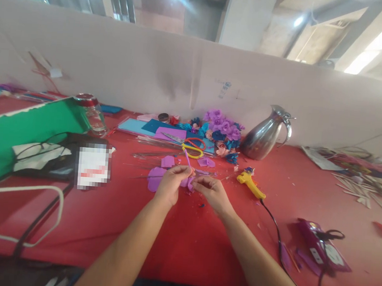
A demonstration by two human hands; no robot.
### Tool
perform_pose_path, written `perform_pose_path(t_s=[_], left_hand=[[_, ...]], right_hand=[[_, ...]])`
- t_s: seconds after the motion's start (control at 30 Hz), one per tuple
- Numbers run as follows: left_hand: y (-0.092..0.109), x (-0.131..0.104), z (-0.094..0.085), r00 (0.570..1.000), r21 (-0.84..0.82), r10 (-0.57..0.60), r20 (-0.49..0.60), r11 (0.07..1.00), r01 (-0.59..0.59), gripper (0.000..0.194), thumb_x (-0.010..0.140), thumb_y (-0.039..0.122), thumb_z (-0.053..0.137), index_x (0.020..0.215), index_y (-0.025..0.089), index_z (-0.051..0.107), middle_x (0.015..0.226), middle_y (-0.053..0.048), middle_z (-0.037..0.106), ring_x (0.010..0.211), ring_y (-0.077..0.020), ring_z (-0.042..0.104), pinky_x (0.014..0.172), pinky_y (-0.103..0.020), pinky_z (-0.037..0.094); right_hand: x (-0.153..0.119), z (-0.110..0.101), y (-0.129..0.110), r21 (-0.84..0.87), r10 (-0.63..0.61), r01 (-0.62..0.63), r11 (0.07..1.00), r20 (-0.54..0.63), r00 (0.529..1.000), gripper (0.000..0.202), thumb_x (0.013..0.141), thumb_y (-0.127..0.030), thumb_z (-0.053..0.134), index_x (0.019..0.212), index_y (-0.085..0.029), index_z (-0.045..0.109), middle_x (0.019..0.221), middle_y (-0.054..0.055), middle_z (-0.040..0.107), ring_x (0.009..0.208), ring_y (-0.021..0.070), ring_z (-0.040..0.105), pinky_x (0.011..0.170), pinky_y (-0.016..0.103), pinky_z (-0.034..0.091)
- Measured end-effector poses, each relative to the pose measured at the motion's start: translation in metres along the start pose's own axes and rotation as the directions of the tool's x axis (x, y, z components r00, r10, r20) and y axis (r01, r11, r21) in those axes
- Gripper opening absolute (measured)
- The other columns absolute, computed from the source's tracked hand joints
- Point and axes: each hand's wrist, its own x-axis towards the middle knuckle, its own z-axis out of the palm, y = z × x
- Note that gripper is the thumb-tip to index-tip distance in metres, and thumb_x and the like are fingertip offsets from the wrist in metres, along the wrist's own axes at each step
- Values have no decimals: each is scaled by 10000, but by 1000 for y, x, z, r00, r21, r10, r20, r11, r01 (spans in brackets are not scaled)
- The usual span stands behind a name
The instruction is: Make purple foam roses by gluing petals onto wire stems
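Observation:
My left hand (171,185) is closed in a pinch on a narrow purple paper strip (187,158) that sticks up above the fingers. Close beside it, my right hand (213,192) pinches the lower curled end of purple paper (190,185); whether it is the same piece I cannot tell. Purple paper petals (155,179) lie just left of my left hand, and a small purple paper stack (168,161) sits behind it. Scissors (193,148) with red and yellow handles lie beyond both hands, on top of thin wires (157,151). More purple scraps (206,162) are nearby.
Finished purple paper flowers (224,124) are heaped at the back, beside a steel jug (266,133). A yellow glue gun (251,185) with a black cord lies right. A purple box (324,246), glass jar (93,114), eyeglasses (42,143) and green divider (31,136) surround the red table (189,256).

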Motion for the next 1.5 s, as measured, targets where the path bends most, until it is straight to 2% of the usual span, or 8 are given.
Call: perform_pose_path(t_s=[0.23,0.43,0.6,0.67,0.77,0.93,1.1,1.5], left_hand=[[12,10,-8,992,-283,-85,-89,957,56,181,551,184,807,594,146,635,560,14,597,537,-59,519,553,-182,383],[29,18,-25,915,-76,273,-296,949,-307,139,685,229,715,670,163,594,581,34,552,533,-64,508,544,-185,378],[34,26,-39,887,-81,357,-292,915,-395,134,736,160,626,638,162,535,555,50,470,443,-39,344,458,-176,266],[36,26,-41,896,-102,329,-298,922,-372,145,734,151,616,628,162,518,556,50,460,430,-35,300,437,-181,217],[39,23,-40,900,-81,291,-325,939,-334,135,717,171,630,631,167,527,533,62,425,426,-41,264,426,-192,195],[41,21,-42,882,29,284,-375,955,-295,145,660,258,697,630,167,588,524,57,472,457,-55,329,455,-203,260],[40,21,-42,927,36,199,-319,980,-198,245,522,310,805,624,150,650,531,30,555,520,-91,466,535,-233,354],[43,14,-36,964,-62,6,-267,998,-24,233,513,275,833,642,148,687,557,-17,631,505,-113,529,493,-240,374]], right_hand=[[-2,0,6,-136,42,-45,990,-21,999,172,689,-348,666,668,-178,678,612,-11,633,596,130,550,621,260,416],[4,-18,12,-344,-27,-15,939,-118,993,231,720,-389,596,714,-173,676,643,19,659,585,143,569,579,253,418],[4,-40,10,-827,-211,-160,538,-316,925,263,785,-395,564,622,-216,668,644,57,660,680,205,598,596,286,412],[3,-42,8,-914,-332,-119,389,-260,907,230,808,-352,557,684,-220,699,772,86,692,804,236,599,670,318,435],[4,-29,3,-932,-420,88,352,-73,904,173,802,-214,550,852,-209,716,912,78,707,905,234,585,807,349,445],[6,22,-2,-871,-346,347,348,225,911,143,802,-189,572,786,-225,709,844,31,717,880,209,582,844,318,445],[9,58,3,-914,-304,355,196,287,908,119,781,-263,616,840,-222,711,904,70,709,953,255,558,858,355,429],[23,54,11,-886,-135,116,449,62,989,145,764,-208,575,693,-248,695,783,29,702,791,203,614,672,273,418]])
